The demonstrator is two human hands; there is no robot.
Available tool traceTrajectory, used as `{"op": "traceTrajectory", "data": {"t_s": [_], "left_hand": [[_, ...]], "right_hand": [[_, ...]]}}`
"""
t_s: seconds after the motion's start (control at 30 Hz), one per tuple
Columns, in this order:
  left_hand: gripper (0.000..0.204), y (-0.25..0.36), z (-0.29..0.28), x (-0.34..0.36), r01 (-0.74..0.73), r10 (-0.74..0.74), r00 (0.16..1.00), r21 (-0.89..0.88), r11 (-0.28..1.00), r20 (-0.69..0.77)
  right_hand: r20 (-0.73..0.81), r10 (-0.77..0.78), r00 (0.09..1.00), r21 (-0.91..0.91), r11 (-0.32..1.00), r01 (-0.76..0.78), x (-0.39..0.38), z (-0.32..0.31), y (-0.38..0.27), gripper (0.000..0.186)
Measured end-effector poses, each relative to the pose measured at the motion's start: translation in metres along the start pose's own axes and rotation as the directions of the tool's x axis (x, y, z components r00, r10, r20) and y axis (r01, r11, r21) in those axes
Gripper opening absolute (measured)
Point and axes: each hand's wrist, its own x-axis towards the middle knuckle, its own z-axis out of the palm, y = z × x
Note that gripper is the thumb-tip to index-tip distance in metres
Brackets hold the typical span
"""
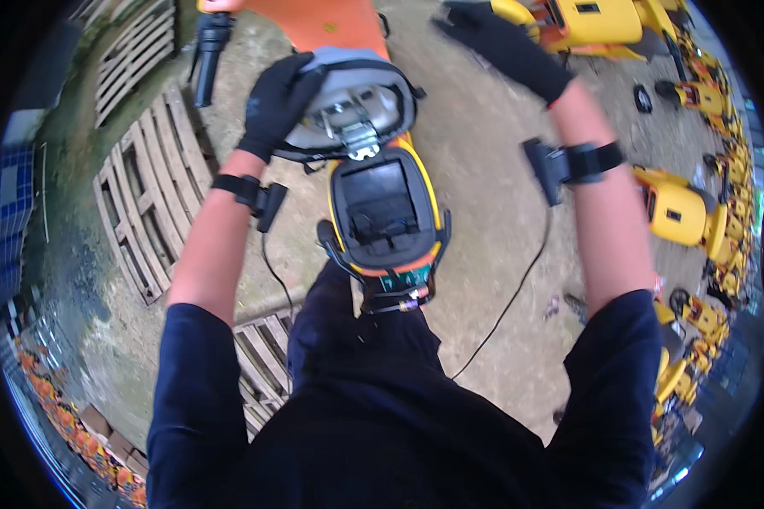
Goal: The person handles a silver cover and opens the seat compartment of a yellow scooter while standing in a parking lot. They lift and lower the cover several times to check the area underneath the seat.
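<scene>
A yellow and orange scooter [329,24] stands in front of me with its grey-padded seat [359,78] tipped up on a metal hinge [361,137]. My left hand [282,100], in a black glove, grips the left edge of the raised seat. Under it lies an uncovered black storage compartment [377,199] with a yellow rim; dark cable-like pieces show inside. My right hand [499,44], also gloved in black, reaches forward right in the air. Motion blurs it, but its fingers look stretched out, with nothing visible in them.
Wooden pallets [157,191] lie on the concrete floor to my left. Many yellow scooters [681,212] line the right side, one [590,25] close beyond my right hand. A black handlebar grip [210,64] juts out at far left. Thin cables [518,284] hang from both wrist straps.
</scene>
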Motion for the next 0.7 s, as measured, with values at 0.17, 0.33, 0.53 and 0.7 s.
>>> {"op": "traceTrajectory", "data": {"t_s": [0.17, 0.33, 0.53, 0.7], "left_hand": [[0.029, 0.022, -0.011, -0.008, -0.068, 0.088, 0.987, 0.154, 0.986, -0.132], [0.022, -0.003, -0.037, -0.050, 0.121, -0.099, 0.957, 0.066, 0.991, -0.274], [0.027, -0.010, -0.048, -0.057, 0.149, -0.161, 0.983, -0.131, 0.980, -0.084], [0.025, 0.032, -0.029, -0.014, -0.086, 0.092, 0.991, 0.070, 0.994, -0.094]], "right_hand": [[-0.312, 0.132, 0.941, 0.376, 0.927, -0.006, 0.004, 0.129, -0.065, 0.038], [-0.542, 0.123, 0.832, 0.118, 0.991, -0.070, 0.007, 0.162, -0.077, 0.031], [-0.397, 0.252, 0.883, 0.226, 0.959, -0.171, 0.011, 0.156, -0.081, 0.032], [-0.388, 0.340, 0.857, 0.390, 0.903, -0.182, 0.014, 0.160, -0.079, 0.029]]}}
